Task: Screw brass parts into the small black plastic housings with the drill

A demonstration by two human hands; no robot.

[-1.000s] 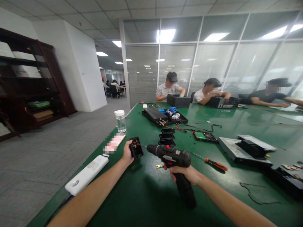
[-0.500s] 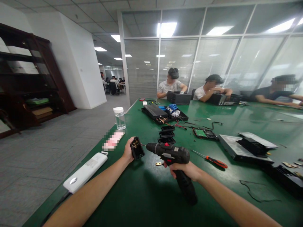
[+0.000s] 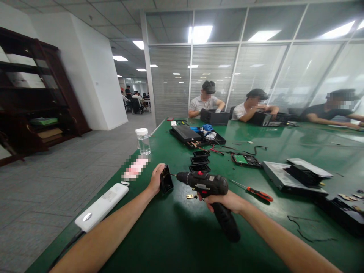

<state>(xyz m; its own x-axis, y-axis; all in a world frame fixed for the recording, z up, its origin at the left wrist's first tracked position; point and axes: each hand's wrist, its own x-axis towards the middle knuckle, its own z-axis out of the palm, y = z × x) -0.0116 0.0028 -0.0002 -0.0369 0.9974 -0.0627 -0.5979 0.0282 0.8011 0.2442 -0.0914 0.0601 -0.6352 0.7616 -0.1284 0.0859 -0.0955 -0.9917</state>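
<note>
1. Your left hand (image 3: 155, 180) holds a small black box (image 3: 167, 181) by its left side, with the fingers closed on it.
2. The box is up over the green table (image 3: 159, 239), tipped, with its open side turned toward your right hand (image 3: 226, 201).
3. Your right hand is wrapped around the handle of a black and red drill (image 3: 207, 184).
4. Your two hands are apart, with the front of the drill between them.
5. The thin drill bit (image 3: 173, 174) points at the open side of the box. I cannot tell if its tip touches anything inside.
6. Under the front of the drill, a little gold-coloured piece (image 3: 189, 196) lies on the table.
7. Just past the drill, black trays (image 3: 200, 160) lie in a row.
8. A screwdriver (image 3: 259, 194) with an orange and black handle lies to the right of the drill.
9. Near your left arm are a long white power strip (image 3: 102, 206) and a clear bottle (image 3: 144, 145) with a white lid.
</note>
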